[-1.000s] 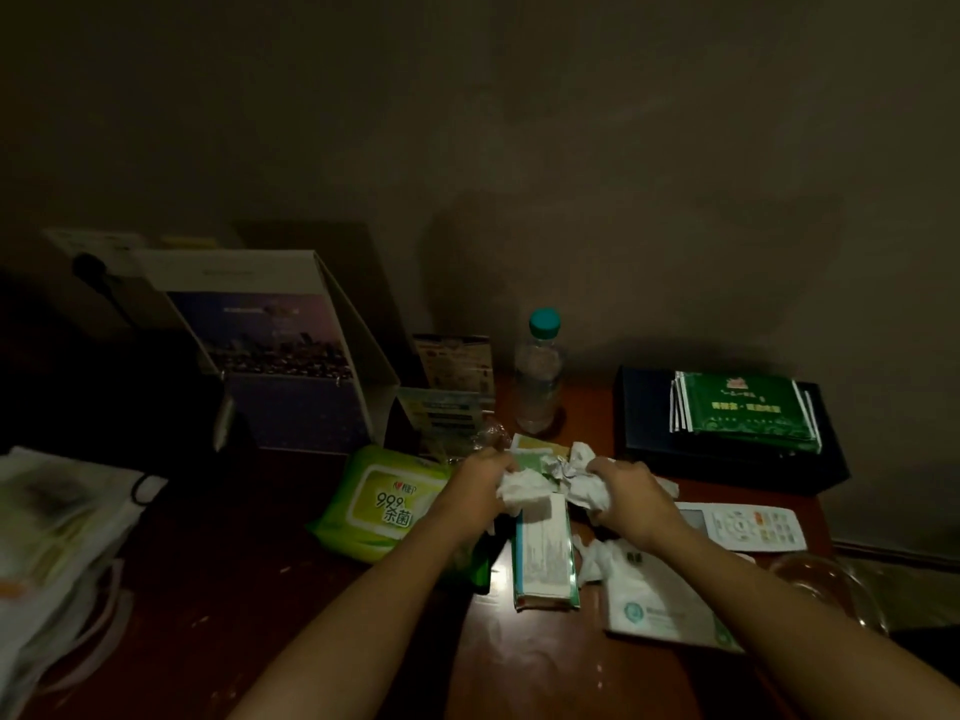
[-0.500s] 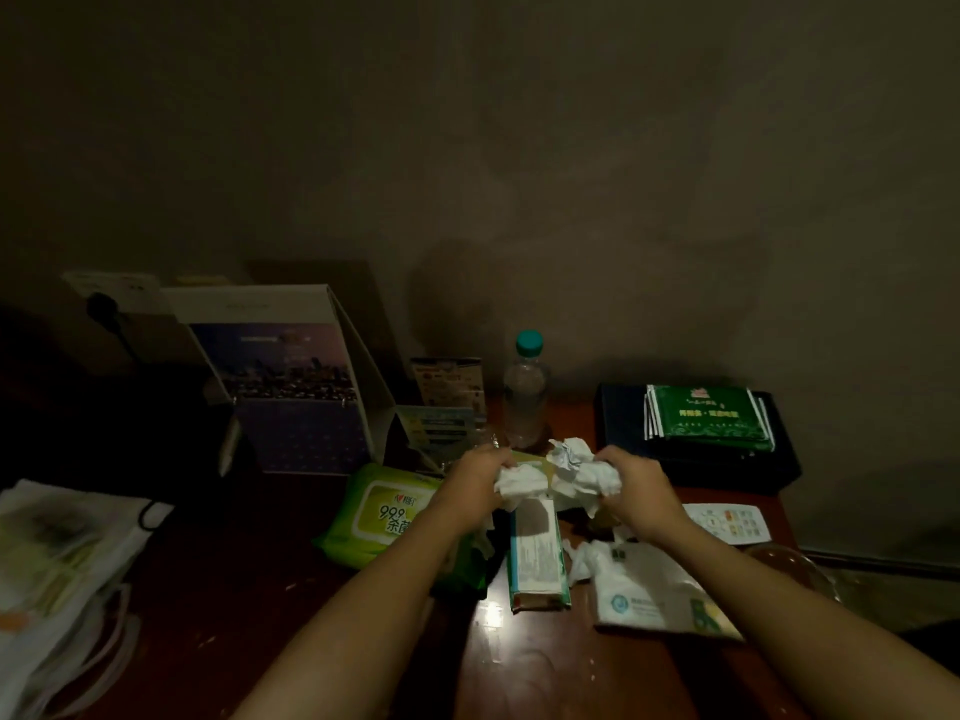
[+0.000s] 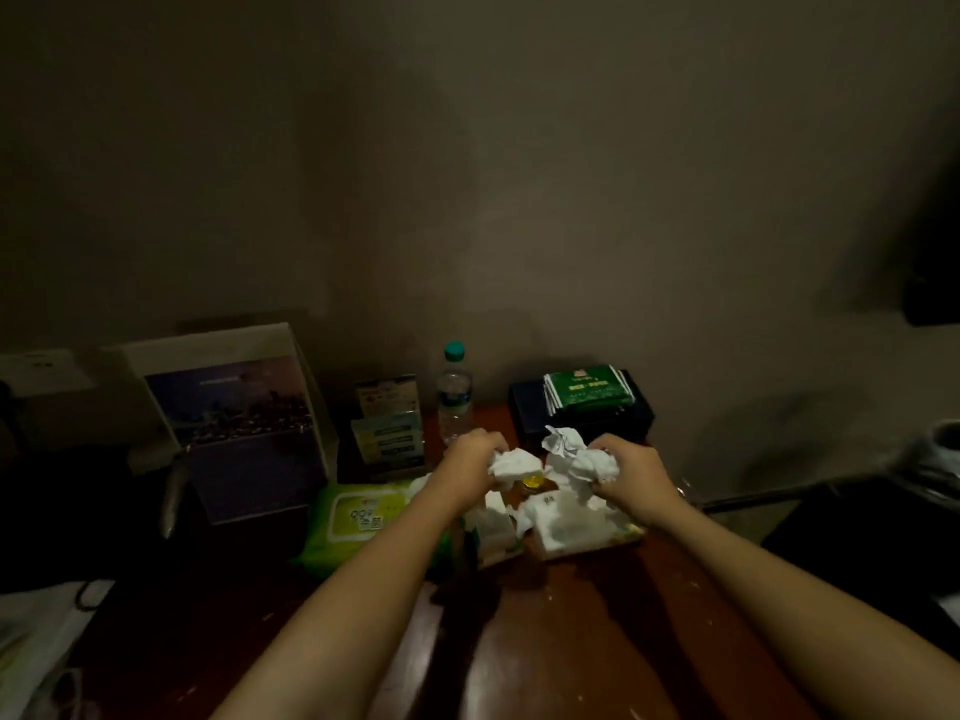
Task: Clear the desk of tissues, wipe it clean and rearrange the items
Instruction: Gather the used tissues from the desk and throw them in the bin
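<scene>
On the dark wooden desk my left hand is closed around a crumpled white tissue. My right hand grips another wad of crumpled tissues, held just above the desk. Both hands hover over a white packet and a narrow box, which look blurred. A green wet-wipe pack lies left of my left forearm.
A clear water bottle with a teal cap stands at the back. A dark box topped with green sachets sits back right. A large white carton and small cards stand back left. Bags lie far left.
Both hands have lifted a little with the tissues and drawn apart. The head camera has tilted up, so the desk items sit lower in view.
</scene>
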Demonstrator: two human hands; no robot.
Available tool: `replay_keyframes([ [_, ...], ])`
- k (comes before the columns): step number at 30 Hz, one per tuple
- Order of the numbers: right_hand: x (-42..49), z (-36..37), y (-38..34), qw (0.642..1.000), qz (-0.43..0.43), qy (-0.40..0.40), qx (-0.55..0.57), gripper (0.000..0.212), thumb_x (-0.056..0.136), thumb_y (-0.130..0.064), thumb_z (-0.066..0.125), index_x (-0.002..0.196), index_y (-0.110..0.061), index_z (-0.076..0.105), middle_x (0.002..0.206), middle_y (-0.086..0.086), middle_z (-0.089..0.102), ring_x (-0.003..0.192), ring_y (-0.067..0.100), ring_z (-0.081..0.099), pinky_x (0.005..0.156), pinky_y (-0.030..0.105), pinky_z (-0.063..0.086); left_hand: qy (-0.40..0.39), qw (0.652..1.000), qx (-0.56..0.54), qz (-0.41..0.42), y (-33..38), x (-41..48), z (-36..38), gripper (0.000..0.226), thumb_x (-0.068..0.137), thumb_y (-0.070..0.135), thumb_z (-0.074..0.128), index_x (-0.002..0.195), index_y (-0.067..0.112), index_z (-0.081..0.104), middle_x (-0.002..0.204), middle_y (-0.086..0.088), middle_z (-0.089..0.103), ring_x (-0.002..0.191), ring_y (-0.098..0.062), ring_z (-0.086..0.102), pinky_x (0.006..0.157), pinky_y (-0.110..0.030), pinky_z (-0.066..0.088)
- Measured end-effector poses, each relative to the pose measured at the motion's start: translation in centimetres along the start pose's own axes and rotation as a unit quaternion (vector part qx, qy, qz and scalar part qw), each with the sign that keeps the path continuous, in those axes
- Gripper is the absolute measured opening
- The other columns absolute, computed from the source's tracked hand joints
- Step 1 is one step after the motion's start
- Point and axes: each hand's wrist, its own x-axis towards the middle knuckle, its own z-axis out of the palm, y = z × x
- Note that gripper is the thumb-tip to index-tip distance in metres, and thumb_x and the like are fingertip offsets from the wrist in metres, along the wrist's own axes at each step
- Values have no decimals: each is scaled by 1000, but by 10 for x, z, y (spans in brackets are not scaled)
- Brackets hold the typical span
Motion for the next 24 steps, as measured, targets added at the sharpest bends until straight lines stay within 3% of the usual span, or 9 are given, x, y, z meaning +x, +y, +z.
replay_keyframes([
  [5,-60,-30,20,998,49,35,-1,39,74,-5,75,111,-14,65,105,3,62,95,16,57,70,18,36,-43,997,31,62,45,-12,16,42,84,19,75,122,11,59,126,-11,54,111,-26,53,85,-28,41],
  [10,-116,-74,56,989,107,91,46,34,73,-3,76,103,-17,66,98,-2,63,85,12,57,58,10,38,-70,990,40,113,116,-17,39,44,86,11,72,126,8,55,126,-10,50,108,-28,56,79,-34,53],
  [14,-157,-117,106,981,136,120,63,34,71,-2,77,101,-15,66,93,-2,62,84,12,56,61,16,38,-90,981,55,164,194,-11,75,49,83,9,74,128,10,57,128,-10,53,114,-27,53,88,-34,48],
  [17,-184,-154,155,976,149,140,74,32,71,-1,75,97,-17,66,89,-3,62,81,10,56,59,9,37,-112,975,54,182,262,-1,113,49,82,4,73,127,12,57,125,-9,52,108,-26,54,73,-33,51],
  [19,-201,-182,188,975,156,141,72,30,71,-1,74,95,-17,65,86,-5,60,79,9,55,58,6,35,-113,973,44,197,308,4,139,40,86,5,68,124,13,58,122,-6,52,104,-21,53,75,-26,46],
  [22,-222,-227,242,974,162,148,56,29,72,-1,73,99,-11,65,88,-3,61,85,14,57,58,13,37,-117,971,35,207,372,16,176,41,82,8,72,121,13,61,120,-7,56,108,-24,55,86,-32,49],
  [24,-231,-257,275,973,166,156,46,30,72,-2,73,100,-11,66,89,-2,61,88,15,58,66,21,38,-125,969,31,212,408,27,196,45,79,11,76,121,12,62,121,-10,58,108,-25,56,87,-30,46],
])
